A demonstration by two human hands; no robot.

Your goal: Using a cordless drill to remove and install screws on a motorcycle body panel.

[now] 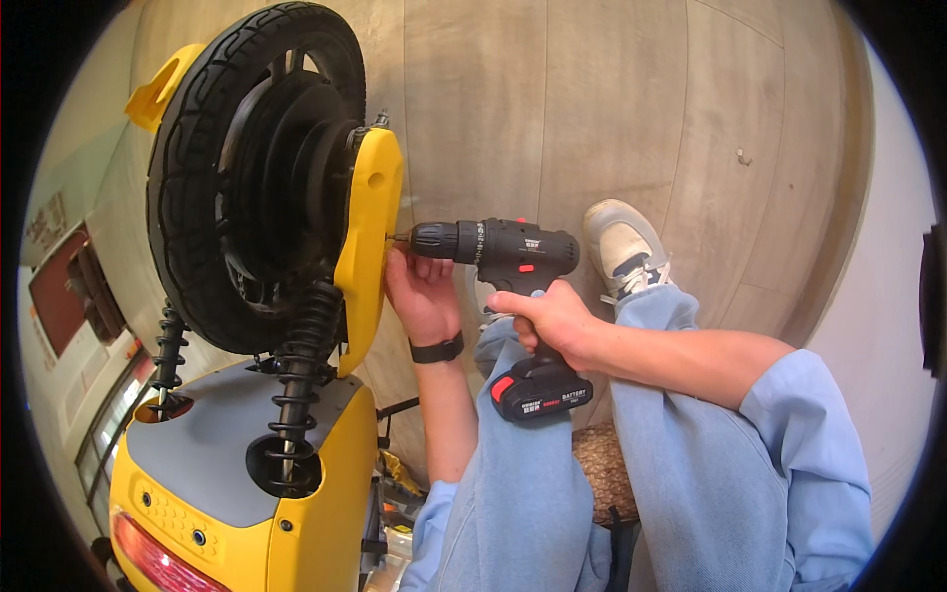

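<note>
My right hand (552, 321) is wrapped round the grip of a black cordless drill (528, 255) with red accents. The drill lies level, its chuck pointing left and its battery pack (538, 392) hanging below. Its thin bit (398, 237) meets the outer face of a yellow swingarm cover (370, 237) beside the wheel. Just under the bit and chuck, my left hand (426, 301) has curled fingers, with a fingertip close to the bit's tip; whatever they pinch is hidden. A black band (437, 350) circles my left wrist.
A black-tyred wheel (187, 217) stands up from an upturned yellow scooter (326, 533) on my left. Black coil shocks (296, 385) and a red tail light (158, 557) show there. My shoe (623, 247) rests on the wood-look floor (612, 99); a woven seat (599, 469) is beneath me.
</note>
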